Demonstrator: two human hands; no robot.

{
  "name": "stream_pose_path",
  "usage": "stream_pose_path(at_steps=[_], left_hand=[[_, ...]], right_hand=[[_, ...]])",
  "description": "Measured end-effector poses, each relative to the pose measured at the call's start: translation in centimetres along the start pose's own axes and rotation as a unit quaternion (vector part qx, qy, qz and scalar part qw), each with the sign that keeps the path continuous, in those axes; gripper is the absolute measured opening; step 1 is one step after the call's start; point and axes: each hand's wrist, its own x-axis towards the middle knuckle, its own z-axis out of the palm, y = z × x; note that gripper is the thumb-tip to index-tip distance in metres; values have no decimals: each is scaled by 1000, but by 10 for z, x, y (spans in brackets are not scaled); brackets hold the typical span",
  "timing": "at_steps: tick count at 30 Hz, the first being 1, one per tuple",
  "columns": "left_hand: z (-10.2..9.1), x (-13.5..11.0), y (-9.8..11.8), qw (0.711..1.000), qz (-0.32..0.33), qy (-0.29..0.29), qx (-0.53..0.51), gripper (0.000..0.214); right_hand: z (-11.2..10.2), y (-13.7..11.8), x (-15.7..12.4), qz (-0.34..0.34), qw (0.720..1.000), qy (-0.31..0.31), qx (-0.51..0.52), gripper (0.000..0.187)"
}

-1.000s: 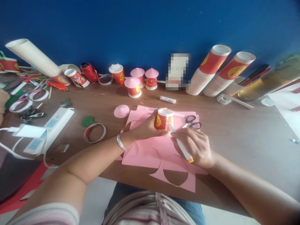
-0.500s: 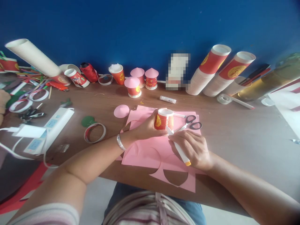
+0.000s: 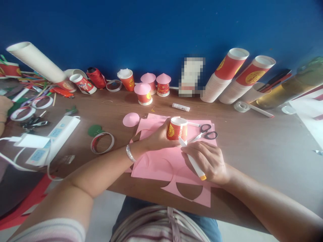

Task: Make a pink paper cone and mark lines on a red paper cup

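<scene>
My left hand (image 3: 157, 137) is wrapped round a short red paper cup (image 3: 177, 128) with a gold print, holding it upside down just above the pink paper sheets (image 3: 161, 161). My right hand (image 3: 205, 160) grips a white craft knife (image 3: 193, 163) with an orange end, its tip touching the cup's lower edge. The pink sheets lie under both hands and have round holes cut out of them. A pair of black-handled scissors (image 3: 205, 132) lies on the pink paper just right of the cup.
A pink paper cone (image 3: 130, 119), a glue stick (image 3: 180, 107) and three pink-roofed cups (image 3: 142, 93) lie behind. Cup stacks (image 3: 223, 75) lean at the back right. Left are a tape ring (image 3: 102, 143), a power strip (image 3: 54, 137) and another person's hand (image 3: 3, 107).
My right hand with the knife slid slightly left and down along the cup's lower edge. The cup and my left hand stayed almost still.
</scene>
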Motion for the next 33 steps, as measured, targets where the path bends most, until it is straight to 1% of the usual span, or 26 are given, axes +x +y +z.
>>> stream_pose_path(at_steps=[3, 7, 12, 17, 21, 25, 31, 33], left_hand=[[-1, -1, -1, 1000, 0, -8, -4, 76], [-2, -1, 1, 1000, -1, -9, 28, 65], [-1, 0, 2, 999, 7, -2, 54, 67], [-2, 0, -1, 1000, 7, -13, 25, 70], [-2, -2, -1, 1000, -8, -9, 17, 74], [-2, -2, 0, 1000, -20, -5, 11, 74], [1, -2, 1, 1000, -20, -2, 0, 69], [1, -2, 1, 1000, -15, 2, 0, 68]], right_hand=[[1, 3, -2, -3, 1000, 14, -5, 22], [0, 7, -3, 5, 1000, 23, -18, 28], [0, 7, -3, 16, 999, 17, -29, 33], [1, 7, -2, 10, 999, 20, -32, 30], [-1, 6, 0, 5, 1000, 8, -16, 29], [-1, 3, 0, 6, 1000, 7, -6, 32], [1, 0, -2, 7, 1000, 0, -5, 22], [1, 0, -1, 4, 1000, -2, -2, 21]])
